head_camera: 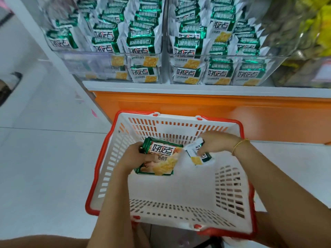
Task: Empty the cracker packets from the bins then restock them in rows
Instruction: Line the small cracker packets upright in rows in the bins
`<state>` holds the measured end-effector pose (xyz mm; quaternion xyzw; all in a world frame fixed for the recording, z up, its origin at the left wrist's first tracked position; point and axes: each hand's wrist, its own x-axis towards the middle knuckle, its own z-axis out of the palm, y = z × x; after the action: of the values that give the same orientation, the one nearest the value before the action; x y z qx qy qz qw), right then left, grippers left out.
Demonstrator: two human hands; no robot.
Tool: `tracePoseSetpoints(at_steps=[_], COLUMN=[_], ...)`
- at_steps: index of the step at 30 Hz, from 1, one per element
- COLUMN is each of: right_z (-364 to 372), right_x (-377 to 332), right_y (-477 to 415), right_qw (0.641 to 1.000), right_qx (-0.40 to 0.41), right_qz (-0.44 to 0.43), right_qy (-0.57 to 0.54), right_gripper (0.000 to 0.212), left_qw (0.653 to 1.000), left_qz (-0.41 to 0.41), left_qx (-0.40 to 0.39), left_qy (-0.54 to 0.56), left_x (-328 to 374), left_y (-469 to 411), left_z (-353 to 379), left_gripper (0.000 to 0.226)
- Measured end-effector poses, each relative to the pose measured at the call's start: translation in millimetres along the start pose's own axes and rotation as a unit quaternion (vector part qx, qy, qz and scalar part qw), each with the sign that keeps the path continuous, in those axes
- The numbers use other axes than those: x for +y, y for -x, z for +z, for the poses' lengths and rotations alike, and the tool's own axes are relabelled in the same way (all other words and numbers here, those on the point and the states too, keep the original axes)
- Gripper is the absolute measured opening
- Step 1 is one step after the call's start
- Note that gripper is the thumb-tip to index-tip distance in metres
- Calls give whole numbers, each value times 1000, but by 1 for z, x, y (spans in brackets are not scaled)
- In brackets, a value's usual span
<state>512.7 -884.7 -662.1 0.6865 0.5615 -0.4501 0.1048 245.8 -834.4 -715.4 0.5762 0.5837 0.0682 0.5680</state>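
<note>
foil on the green packet [162, 158] looks thin and slippery, light, with brittle crackers inside, so i would hold the flat sides and not squeeze. left hand [138, 154] curls its fingers round it at 10 o'clock in the basket [97, 167]; right hand [216, 142] pinches a small packet [198, 155] at 1 o'clock. bins [86, 67] at 12 o'clock look nearly full, and the high basket wall is in the way

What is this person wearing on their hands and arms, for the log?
No sleeves or gloves are in view. The right hand has a thin gold beaded bracelet at the wrist. The left hand and its wrist show no jewellery or watch.
</note>
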Motion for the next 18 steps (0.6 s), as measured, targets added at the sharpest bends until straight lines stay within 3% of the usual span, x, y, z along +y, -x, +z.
tracePoseSetpoints(at_steps=[2,5,8,10,15,18], right_z=[-36,-78,-111,-132,-190,-213], right_x=[-4,-11,-19,-22,-38,-49], right_y=[43,110,158,173,165,137], right_qw=[999,985,956,945,905,899], right_qx=[23,126,230,283,410,417], right_qz=[-46,-115,-150,-143,-85,-54], right_qy=[14,-38,-99,-74,82,121], right_gripper=[27,16,32,56,48,51], left_qw=[998,992,980,970,947,948], left_qz=[57,125,177,206,225,212], left_qx=[5,23,40,59,102,118], left_qy=[-2,21,78,117,203,205], left_x=[34,80,116,135,167,174], left_y=[21,52,79,91,99,96], left_z=[-11,-26,-39,-45,-50,-49], left_gripper=[42,43,45,49,55,64])
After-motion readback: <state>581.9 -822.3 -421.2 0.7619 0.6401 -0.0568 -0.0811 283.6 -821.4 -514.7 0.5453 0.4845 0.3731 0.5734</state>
